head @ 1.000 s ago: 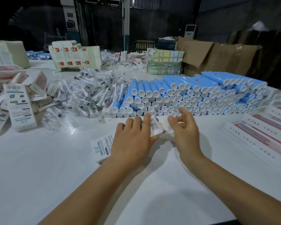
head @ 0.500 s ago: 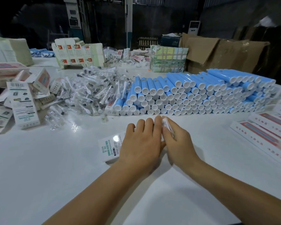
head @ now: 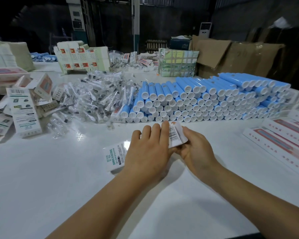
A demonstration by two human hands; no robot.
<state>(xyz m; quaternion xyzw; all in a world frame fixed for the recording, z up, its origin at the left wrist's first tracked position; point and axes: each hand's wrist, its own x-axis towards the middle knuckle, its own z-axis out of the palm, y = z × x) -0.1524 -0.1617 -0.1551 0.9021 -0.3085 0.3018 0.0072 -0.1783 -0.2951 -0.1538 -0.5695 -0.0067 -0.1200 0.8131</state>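
A long white carton printed "SONIC ELECTRIC" (head: 114, 155) lies flat on the white table (head: 55, 183) in front of me. My left hand (head: 148, 150) rests on top of its middle with the fingers straight, pressing it down. My right hand (head: 196, 150) grips the carton's right end, where the barcode and the raised end flap show. The middle of the carton is hidden under my left hand.
A wide stack of blue tubes with white caps (head: 207, 99) lies just behind the hands. Left of it sits a heap of bagged brush heads (head: 93, 97). Loose cartons (head: 24, 111) lie at the left, flat pink-printed boxes (head: 281, 144) at the right, and cardboard sheets (head: 240, 56) at the back.
My right hand has moved from open above the flap to the carton's end and now grips it. The left hand has stayed pressed on the carton.
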